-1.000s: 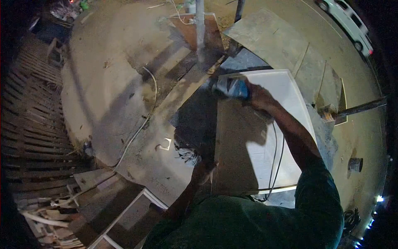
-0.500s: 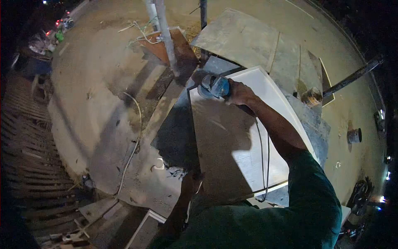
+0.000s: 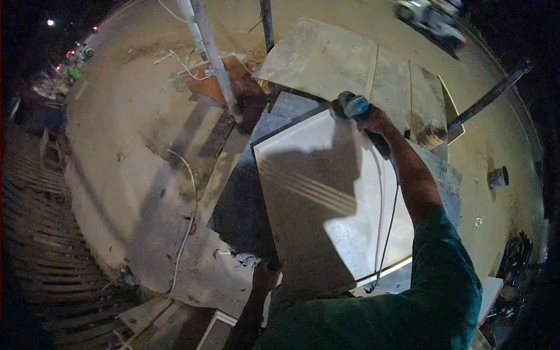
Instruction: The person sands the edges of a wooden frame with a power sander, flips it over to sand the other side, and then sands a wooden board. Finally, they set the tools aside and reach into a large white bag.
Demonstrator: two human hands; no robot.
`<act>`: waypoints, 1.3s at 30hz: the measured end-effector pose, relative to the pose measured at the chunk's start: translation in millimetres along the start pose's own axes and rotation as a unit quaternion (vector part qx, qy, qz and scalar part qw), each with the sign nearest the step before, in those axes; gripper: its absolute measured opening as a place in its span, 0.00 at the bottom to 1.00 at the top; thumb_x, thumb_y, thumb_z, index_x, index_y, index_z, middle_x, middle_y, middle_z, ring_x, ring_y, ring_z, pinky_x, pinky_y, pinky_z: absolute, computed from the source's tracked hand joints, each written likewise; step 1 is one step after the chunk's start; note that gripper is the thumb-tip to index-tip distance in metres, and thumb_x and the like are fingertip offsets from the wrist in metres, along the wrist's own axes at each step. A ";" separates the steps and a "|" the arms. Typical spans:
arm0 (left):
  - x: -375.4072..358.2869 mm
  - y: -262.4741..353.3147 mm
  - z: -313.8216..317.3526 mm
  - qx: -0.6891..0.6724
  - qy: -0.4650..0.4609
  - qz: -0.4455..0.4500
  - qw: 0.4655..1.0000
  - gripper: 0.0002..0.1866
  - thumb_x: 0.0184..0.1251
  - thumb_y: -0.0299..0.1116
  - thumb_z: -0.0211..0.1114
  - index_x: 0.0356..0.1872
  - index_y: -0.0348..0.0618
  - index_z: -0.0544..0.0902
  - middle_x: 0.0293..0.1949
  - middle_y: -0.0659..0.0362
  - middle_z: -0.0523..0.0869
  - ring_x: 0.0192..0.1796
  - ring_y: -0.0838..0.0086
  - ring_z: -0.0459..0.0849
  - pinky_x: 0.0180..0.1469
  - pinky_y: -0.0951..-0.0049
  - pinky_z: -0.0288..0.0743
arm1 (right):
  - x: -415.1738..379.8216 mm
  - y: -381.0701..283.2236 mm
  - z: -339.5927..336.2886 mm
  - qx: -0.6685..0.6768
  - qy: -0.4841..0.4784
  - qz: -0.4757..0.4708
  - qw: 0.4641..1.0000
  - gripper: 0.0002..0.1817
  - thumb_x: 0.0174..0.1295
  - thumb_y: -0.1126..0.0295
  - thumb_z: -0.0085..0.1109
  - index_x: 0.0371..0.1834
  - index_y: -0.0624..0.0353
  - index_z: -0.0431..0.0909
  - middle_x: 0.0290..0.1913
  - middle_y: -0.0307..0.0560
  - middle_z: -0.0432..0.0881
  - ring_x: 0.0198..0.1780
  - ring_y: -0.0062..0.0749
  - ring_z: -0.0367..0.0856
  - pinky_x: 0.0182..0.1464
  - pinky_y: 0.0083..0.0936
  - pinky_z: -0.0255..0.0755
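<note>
My right hand (image 3: 375, 121) is closed around a blue corded power sander (image 3: 353, 105), at the far corner of a white panel (image 3: 297, 129) with a raised rim. From the sander a dark cord (image 3: 389, 219) runs back across the panel towards me. My left hand (image 3: 268, 275) is at the panel's near left edge, low in the view, its fingers curled against that edge. A crumpled pale cloth or scrap (image 3: 245, 259) lies just beyond the left hand. My shadow covers much of the panel.
Under the panel lie dark sheets (image 3: 239, 204), with large grey boards (image 3: 338, 58) beyond. Two poles (image 3: 217, 64) rise at the back. A rusty can (image 3: 433, 135) and a dark bar (image 3: 490, 96) are at right. A vehicle (image 3: 431, 22) is on the road.
My right hand has moved the sander rightwards along the panel's far edge to its far corner. A vehicle has come into view at the upper right. The whole view has shifted slightly.
</note>
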State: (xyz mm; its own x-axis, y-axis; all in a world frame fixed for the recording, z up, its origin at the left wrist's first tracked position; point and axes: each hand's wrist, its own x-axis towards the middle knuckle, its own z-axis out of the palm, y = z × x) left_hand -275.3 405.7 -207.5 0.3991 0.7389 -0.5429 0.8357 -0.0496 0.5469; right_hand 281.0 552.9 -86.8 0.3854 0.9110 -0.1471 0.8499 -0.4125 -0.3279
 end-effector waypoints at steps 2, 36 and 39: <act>-13.4 27.1 -23.9 -0.077 0.000 0.031 0.996 0.22 0.56 0.50 0.68 0.36 0.37 0.82 0.36 0.48 0.85 0.38 0.56 0.84 0.39 0.60 0.77 | 5.4 23.7 -2.0 0.006 0.066 0.049 0.997 0.35 0.31 0.52 0.75 0.47 0.56 0.78 0.45 0.54 0.82 0.48 0.46 0.80 0.52 0.37 0.73; 9.4 -37.9 10.8 -0.023 0.028 0.089 0.995 0.20 0.58 0.50 0.66 0.32 0.40 0.81 0.34 0.54 0.84 0.39 0.60 0.82 0.46 0.55 0.73 | -28.4 21.4 -23.6 0.043 0.035 0.159 0.986 0.34 0.34 0.54 0.71 0.47 0.61 0.76 0.44 0.58 0.82 0.47 0.50 0.81 0.48 0.38 0.75; -3.4 -1.1 -12.2 -0.080 0.005 0.046 0.996 0.21 0.58 0.51 0.66 0.31 0.40 0.82 0.31 0.55 0.84 0.38 0.60 0.82 0.46 0.54 0.73 | -52.4 50.7 -22.6 0.050 0.047 0.186 0.980 0.33 0.31 0.59 0.72 0.46 0.60 0.77 0.42 0.57 0.82 0.45 0.50 0.81 0.47 0.38 0.76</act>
State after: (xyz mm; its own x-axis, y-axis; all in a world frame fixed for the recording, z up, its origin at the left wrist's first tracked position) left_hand -282.2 411.4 -198.4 0.4672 0.7422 -0.4805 0.7252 -0.0108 0.6885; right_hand 312.0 484.2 -74.6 0.6972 0.6914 -0.1896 0.6061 -0.7097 -0.3591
